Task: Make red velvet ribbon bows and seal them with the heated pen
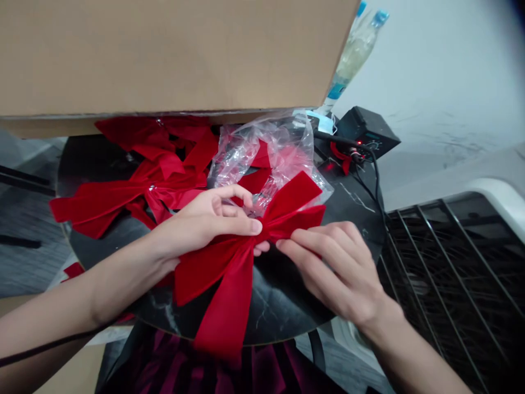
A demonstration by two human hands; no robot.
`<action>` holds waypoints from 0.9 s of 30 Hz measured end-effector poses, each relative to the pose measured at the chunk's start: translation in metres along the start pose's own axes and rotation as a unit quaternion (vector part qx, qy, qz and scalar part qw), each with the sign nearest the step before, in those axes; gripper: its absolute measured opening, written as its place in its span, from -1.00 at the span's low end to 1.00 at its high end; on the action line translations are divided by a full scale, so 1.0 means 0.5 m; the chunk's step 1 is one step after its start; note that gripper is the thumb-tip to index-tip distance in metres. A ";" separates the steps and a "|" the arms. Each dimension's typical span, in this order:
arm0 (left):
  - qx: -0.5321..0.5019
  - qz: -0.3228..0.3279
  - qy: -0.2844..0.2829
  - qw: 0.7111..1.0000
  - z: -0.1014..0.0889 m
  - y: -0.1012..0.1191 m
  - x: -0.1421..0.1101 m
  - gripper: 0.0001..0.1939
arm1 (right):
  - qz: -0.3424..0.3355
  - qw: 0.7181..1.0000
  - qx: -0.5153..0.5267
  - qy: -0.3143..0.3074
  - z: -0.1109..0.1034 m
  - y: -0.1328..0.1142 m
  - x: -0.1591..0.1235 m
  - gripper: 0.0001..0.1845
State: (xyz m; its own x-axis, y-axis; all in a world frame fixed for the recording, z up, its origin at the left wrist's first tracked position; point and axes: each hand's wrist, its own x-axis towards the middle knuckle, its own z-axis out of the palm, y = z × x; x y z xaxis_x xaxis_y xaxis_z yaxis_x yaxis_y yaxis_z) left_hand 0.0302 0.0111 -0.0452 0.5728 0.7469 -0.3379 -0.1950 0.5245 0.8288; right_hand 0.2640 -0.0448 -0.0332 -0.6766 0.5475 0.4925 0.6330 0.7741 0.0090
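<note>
A red velvet bow (229, 273) hangs over the front of the round black marbled table (279, 301). My left hand (221, 213) is closed around its middle, with the thumb pressed on the centre. My right hand (336, 262) has its fingertips pinched together at the bow's right side, just by the knot; whether ribbon or a small tie is between them is hidden. Behind my left hand lie more red bows (106, 197), one with a shiny bit at its centre. A clear plastic bag (233, 158) with red pieces inside sits beyond the held bow.
A large cardboard box (176, 54) stands along the table's far side. To the right back are a black device (367, 134) with red lights and cables, and a plastic bottle (356, 54). A white-framed black grille (455, 262) stands right of the table.
</note>
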 end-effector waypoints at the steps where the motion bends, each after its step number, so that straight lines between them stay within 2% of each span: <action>1: -0.023 -0.020 -0.001 1.000 0.002 0.001 0.000 -0.70 | -0.044 0.999 -0.016 -0.003 -0.003 0.012 -0.002 -0.79; 2: -0.037 -0.027 0.004 0.999 0.003 0.001 0.002 -0.70 | -0.061 0.998 -0.027 -0.005 -0.006 0.020 -0.004 -0.77; 3: -0.042 -0.015 0.018 0.999 0.005 0.002 0.004 -0.70 | -0.046 0.999 -0.029 0.003 -0.009 0.023 -0.003 -0.76; 5: -0.028 0.042 0.068 0.996 0.007 0.003 0.007 -0.68 | 0.056 0.997 0.002 0.045 -0.010 0.009 0.002 -0.73; 8: 0.017 0.120 0.117 0.986 0.011 0.002 0.009 -0.66 | 0.225 0.966 0.092 0.087 0.004 -0.039 0.025 -0.76; 13: 0.045 0.175 0.136 0.974 0.015 0.000 0.001 -0.69 | 0.334 0.924 0.156 0.099 0.051 -0.095 0.068 -0.90; 15: 0.043 0.176 0.146 0.972 0.013 0.002 -0.002 -0.68 | 0.415 0.874 0.232 0.098 0.065 -0.113 0.072 -0.94; 17: 0.039 0.177 0.150 0.972 0.008 0.003 -0.002 -0.66 | 0.504 0.794 0.334 0.060 0.067 -0.135 0.059 -0.93; 19: 0.033 0.175 0.133 0.975 0.002 0.004 -0.001 -0.65 | 0.533 0.734 0.418 -0.048 0.049 -0.154 0.031 -0.91; 20: 0.030 0.173 0.114 0.978 -0.002 0.003 -0.001 -0.65 | 0.520 0.720 0.442 -0.126 0.032 -0.159 0.012 -0.90; 22: 0.024 0.167 0.075 0.983 -0.008 0.001 0.001 -0.66 | 0.449 0.711 0.452 -0.297 -0.013 -0.150 -0.026 -0.86; 23: 0.023 0.164 0.061 0.984 -0.011 0.000 0.002 -0.67 | 0.417 0.713 0.441 -0.349 -0.037 -0.137 -0.043 -0.84; 24: 0.024 0.162 0.050 0.985 -0.013 -0.001 0.002 -0.67 | 0.418 0.728 0.420 -0.345 -0.060 -0.117 -0.057 -0.81; 25: 0.027 0.159 0.040 0.986 -0.015 -0.002 0.003 -0.67 | 0.446 0.761 0.375 -0.287 -0.078 -0.091 -0.067 -0.82; 27: 0.036 0.158 0.018 0.987 -0.017 -0.004 0.004 -0.67 | 0.515 0.824 0.217 -0.091 -0.095 -0.029 -0.075 -0.83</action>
State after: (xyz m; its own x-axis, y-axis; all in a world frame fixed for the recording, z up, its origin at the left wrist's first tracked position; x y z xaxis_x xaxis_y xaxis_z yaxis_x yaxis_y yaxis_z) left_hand 0.0249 0.0150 -0.0512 0.4628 0.8835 -0.0729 -0.3017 0.2343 0.9242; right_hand 0.2980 -0.0914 -0.0103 0.0640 0.9934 -0.0948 0.7394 -0.1110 -0.6640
